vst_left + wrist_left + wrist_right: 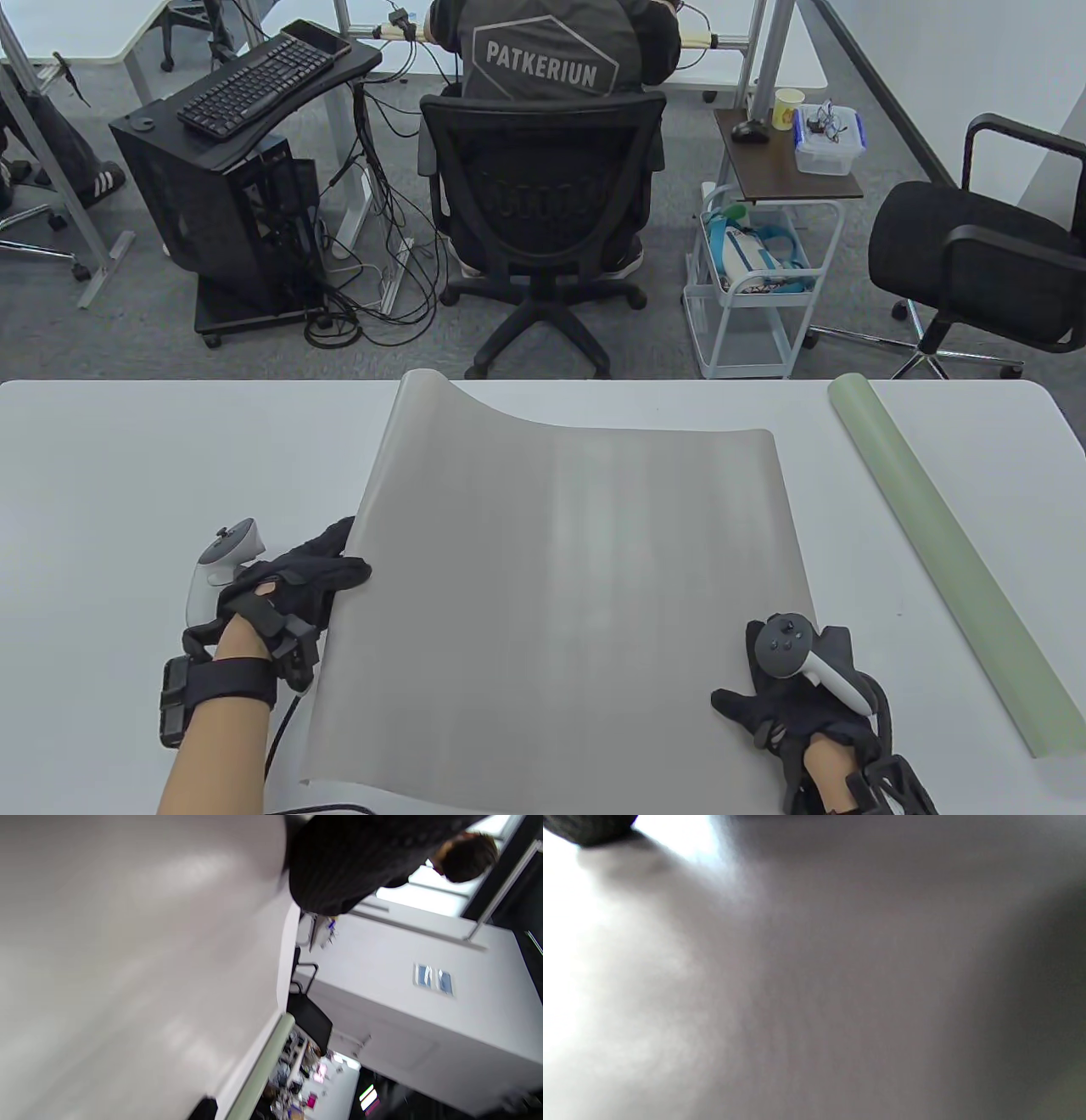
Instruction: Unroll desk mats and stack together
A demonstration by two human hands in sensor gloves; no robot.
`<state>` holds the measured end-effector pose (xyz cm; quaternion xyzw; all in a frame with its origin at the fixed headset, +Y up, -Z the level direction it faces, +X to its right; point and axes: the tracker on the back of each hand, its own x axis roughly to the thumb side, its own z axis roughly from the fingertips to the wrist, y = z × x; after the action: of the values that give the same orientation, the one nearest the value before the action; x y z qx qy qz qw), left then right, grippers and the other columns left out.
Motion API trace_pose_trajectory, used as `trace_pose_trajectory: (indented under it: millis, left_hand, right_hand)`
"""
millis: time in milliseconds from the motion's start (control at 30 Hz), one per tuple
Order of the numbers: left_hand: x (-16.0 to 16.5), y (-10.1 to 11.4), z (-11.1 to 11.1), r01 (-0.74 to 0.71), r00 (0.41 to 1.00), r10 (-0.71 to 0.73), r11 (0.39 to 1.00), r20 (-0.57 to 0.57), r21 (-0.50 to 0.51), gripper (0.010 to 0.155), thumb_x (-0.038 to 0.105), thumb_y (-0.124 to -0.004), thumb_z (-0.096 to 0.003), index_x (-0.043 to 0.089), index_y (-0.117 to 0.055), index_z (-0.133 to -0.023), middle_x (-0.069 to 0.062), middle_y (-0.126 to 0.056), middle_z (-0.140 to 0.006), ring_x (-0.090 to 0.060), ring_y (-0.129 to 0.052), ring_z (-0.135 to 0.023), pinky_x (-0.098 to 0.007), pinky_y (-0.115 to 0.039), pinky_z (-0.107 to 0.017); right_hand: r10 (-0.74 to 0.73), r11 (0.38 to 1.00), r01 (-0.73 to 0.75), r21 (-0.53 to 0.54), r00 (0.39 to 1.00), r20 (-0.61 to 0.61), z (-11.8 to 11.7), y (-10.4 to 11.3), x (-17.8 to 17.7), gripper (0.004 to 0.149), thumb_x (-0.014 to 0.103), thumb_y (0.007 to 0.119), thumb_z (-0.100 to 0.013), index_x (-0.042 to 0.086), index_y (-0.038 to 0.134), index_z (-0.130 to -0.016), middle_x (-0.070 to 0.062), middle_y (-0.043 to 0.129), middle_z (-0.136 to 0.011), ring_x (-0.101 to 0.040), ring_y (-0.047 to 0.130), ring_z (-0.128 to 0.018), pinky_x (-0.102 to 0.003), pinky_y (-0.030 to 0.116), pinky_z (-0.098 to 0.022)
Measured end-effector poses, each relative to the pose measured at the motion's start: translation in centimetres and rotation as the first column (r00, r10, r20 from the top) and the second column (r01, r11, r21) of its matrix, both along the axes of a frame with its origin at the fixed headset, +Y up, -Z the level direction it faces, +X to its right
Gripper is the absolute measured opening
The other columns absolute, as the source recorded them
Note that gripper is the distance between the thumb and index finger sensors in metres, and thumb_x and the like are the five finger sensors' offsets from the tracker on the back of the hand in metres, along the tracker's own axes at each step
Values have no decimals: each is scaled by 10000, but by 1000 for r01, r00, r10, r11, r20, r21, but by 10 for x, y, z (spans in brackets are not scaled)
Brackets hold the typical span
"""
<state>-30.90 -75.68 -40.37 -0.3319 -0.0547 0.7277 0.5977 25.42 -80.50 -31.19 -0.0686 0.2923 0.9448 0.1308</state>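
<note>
A grey desk mat (560, 594) lies unrolled in the middle of the white table (170, 458); its far left corner curls up. My left hand (327, 569) holds the mat's left edge, thumb on top and fingers reaching to the edge. My right hand (751, 679) rests flat on the mat's near right corner with the fingers spread. A pale green mat (942, 560) lies rolled up to the right, slanting from far to near. The left wrist view shows the grey mat (127, 963) and the green roll (263, 1069). The right wrist view is filled by blurred grey mat (814, 984).
Beyond the table's far edge a person sits in a black office chair (543, 212). A white trolley (755, 289) and another black chair (976, 246) stand to the right, a computer stand (229, 204) to the left.
</note>
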Motion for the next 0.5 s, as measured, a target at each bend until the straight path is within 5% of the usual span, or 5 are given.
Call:
trace_pose_trajectory:
  millis: [67, 200, 300, 433, 500]
  left_hand:
    - [9, 6, -2, 52, 998, -54, 998, 34, 35, 871, 281, -888, -468, 417, -219, -1008, -82, -604, -994, -239, -883, -702, -430, -840, -549]
    - [16, 23, -5, 433, 900, -435, 898, 11, 81, 849, 253, -852, -474, 420, -213, -1007, -95, -564, -1001, -233, -886, -683, -368, -862, -502]
    - [15, 32, -6, 699, 714, -695, 713, -81, 47, 844, 237, -854, -447, 416, -246, -1005, -97, -583, -990, -235, -901, -654, -363, -875, -469]
    - [17, 27, -5, 829, 557, -825, 559, -94, 4, 849, 238, -856, -445, 415, -239, -1001, -115, -560, -996, -235, -909, -644, -349, -875, -451]
    - [20, 23, -6, 908, 416, -901, 419, -120, 2, 839, 240, -860, -427, 412, -268, -997, -122, -577, -987, -237, -924, -615, -348, -877, -427]
  right_hand:
    - [-2, 1000, 2, 2, 1000, 1, 0, 0, 0, 936, 691, 601, -418, 294, -17, -996, 14, -142, -1041, -289, -130, -970, -511, 49, -697]
    - [0, 1000, 0, 4, 1000, 1, 0, 0, 0, 936, 691, 601, -418, 293, -16, -997, 12, -139, -1042, -290, -128, -971, -511, 51, -698]
    - [1, 1000, -1, 8, 1000, 0, 0, 0, 1, 936, 692, 602, -416, 293, -12, -999, 13, -137, -1044, -290, -124, -973, -511, 53, -699]
    - [2, 1000, -2, 14, 1000, -2, 0, 0, 1, 935, 692, 600, -415, 293, -11, -999, 11, -135, -1045, -292, -123, -973, -512, 53, -699]
    - [-2, 1000, 2, 14, 1000, -3, 0, 0, 1, 934, 689, 601, -417, 289, -10, -1000, 5, -135, -1045, -297, -123, -972, -516, 51, -698]
